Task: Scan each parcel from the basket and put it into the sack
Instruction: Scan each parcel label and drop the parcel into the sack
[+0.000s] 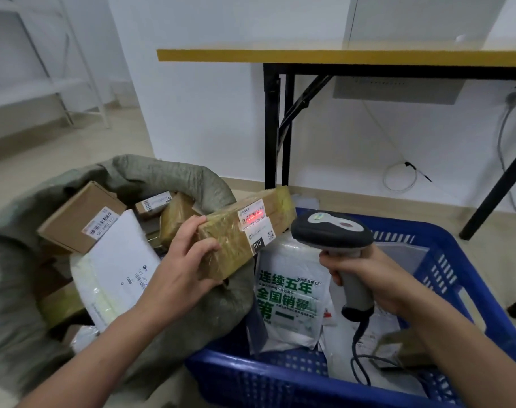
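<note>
L hand (181,267) clamps box (239,234) by near end over sack (174,175); R hand (365,278) wrapped on scanner (333,231). Risk: one-end grip slips, box drops unread.

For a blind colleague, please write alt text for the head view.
A left hand holds a taped box above a grey sack while the right hand aims a scanner; red light crosses its label. Right: a blue basket of parcels.

Under your hands lies the beige floor (45,160). Below your left hand (180,269) the grey-green sack (151,175) stands on it; below your right hand (365,278) sits the blue basket (462,260). Beyond both, the folding table (339,55) plants its black legs on the floor.
</note>
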